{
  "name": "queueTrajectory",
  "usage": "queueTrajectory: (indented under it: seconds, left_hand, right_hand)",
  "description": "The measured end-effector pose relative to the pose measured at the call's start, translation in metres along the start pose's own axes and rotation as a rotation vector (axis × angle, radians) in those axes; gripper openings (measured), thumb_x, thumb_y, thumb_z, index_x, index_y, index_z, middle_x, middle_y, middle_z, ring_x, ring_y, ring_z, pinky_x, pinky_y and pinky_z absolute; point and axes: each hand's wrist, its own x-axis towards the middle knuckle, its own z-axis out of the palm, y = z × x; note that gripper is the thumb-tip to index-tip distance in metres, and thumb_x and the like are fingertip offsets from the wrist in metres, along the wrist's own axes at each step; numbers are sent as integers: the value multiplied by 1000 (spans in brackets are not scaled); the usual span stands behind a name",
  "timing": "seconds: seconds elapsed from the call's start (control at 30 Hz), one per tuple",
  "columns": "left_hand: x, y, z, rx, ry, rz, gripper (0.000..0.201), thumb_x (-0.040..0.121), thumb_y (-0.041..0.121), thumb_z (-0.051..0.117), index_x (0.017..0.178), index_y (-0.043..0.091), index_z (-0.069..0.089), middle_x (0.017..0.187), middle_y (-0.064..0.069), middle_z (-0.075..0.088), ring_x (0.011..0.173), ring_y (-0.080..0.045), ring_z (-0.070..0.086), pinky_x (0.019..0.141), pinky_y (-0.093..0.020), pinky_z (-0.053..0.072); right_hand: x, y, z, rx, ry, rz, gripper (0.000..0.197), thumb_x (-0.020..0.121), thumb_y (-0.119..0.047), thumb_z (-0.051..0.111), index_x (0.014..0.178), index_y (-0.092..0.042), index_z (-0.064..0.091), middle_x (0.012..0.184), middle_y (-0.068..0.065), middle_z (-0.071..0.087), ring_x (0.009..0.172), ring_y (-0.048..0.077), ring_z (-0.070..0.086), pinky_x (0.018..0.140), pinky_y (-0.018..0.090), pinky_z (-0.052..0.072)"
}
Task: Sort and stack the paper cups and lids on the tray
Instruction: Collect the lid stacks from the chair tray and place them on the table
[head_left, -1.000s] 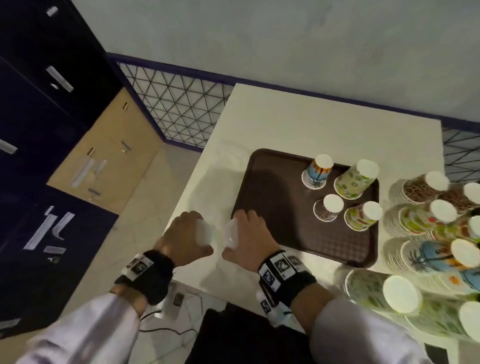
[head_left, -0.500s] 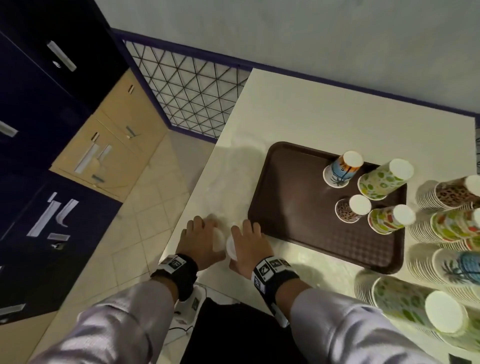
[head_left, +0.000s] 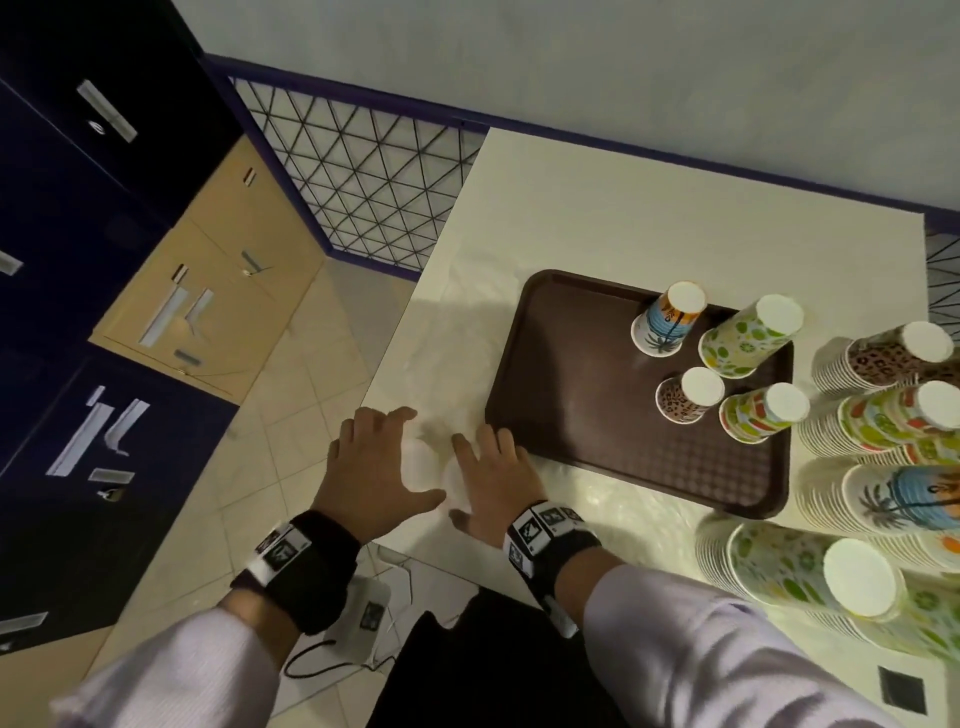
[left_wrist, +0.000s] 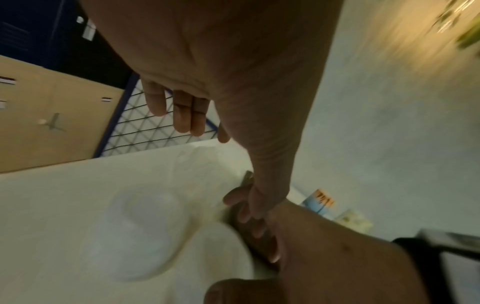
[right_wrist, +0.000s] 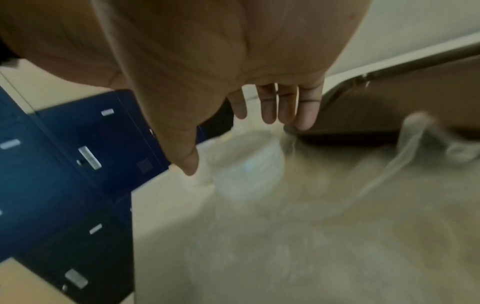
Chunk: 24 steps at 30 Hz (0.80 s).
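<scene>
Two translucent white lids lie on the cream table by its near left corner, between my hands. My left hand hovers over them with straight, spread fingers and holds nothing. Beside it, my right hand is spread too, with its fingers hanging straight above a lid. The brown tray lies just right of my right hand. Upside down on its far right part stand a palm-print cup, a lime-print cup, a leopard-print cup and a green-and-orange cup.
Several tall stacks of patterned cups lie right of the tray, and one green stack is near the front edge. Crumpled clear wrap lies near the tray's corner. The table edge drops to the tiled floor at left, beside dark cabinets.
Both hands, which held the lids a second ago, have come down to the table's corner and spread their fingers. The lids now lie on the table.
</scene>
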Motion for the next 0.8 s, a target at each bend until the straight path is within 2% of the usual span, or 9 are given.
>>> queueTrajectory:
  seconds: [0.07,0.13,0.23,0.3,0.43,0.53,0.6,0.7,0.8]
  left_hand:
    - [-16,15,-17,-92,83,91,85,66,64,78,139,32,46,122,4,43,113,-19,47,96,-37,42]
    - [-29,35,-32,-244,135,184,67,73,61,75,130,34,50,117,11,46,105,-10,52,90,-28,43]
    - [-40,79,-45,-406,131,298,43,83,52,74,118,38,54,113,22,47,97,-4,58,81,-12,41]
    - [-43,114,-47,-418,81,409,34,86,53,70,114,40,54,111,26,47,97,-3,59,78,-9,44]
    - [-51,196,-43,-400,-70,674,25,89,55,64,108,44,53,96,23,55,89,-7,60,71,-14,49]
    - [-67,266,-40,-410,-145,844,25,91,55,64,111,41,57,91,19,61,84,-8,62,69,-17,50]
    - [-81,314,-35,-427,-187,963,26,92,51,65,113,37,59,93,17,60,80,-8,61,69,-19,49]
    - [-103,381,-16,-434,-192,1112,29,94,43,68,117,28,60,102,17,54,78,-5,57,68,-16,47]
    - [-125,450,16,-452,-229,1148,32,95,44,65,120,26,58,109,13,51,81,-7,58,65,-21,49]
  right_hand:
    - [-20,7,-22,31,47,-10,92,77,-60,70,146,-19,26,139,11,31,122,32,38,99,47,46]
    - [-47,19,-48,116,113,14,81,78,-58,69,141,-22,34,132,6,36,117,28,40,96,44,49]
    - [-102,47,-87,259,253,74,55,82,-46,68,129,-25,49,123,0,42,111,23,42,91,40,51]
    - [-145,70,-107,311,362,140,38,83,-39,65,117,-25,57,115,-2,46,105,22,45,85,39,52]
    - [-232,117,-130,421,600,311,20,84,-30,65,102,-22,61,106,-3,50,96,18,50,77,34,48]
    - [-298,151,-139,367,727,466,16,83,-23,71,96,-21,61,98,-3,48,90,17,48,74,29,39]
    - [-342,177,-137,356,813,562,18,81,-20,74,93,-22,60,94,-3,46,86,18,48,72,28,36]
    - [-397,225,-122,378,910,713,18,79,-19,73,93,-22,62,91,-2,47,81,19,52,70,31,40]
    - [-449,287,-95,390,949,902,21,80,-16,74,97,-20,62,96,0,50,82,22,54,74,33,43]
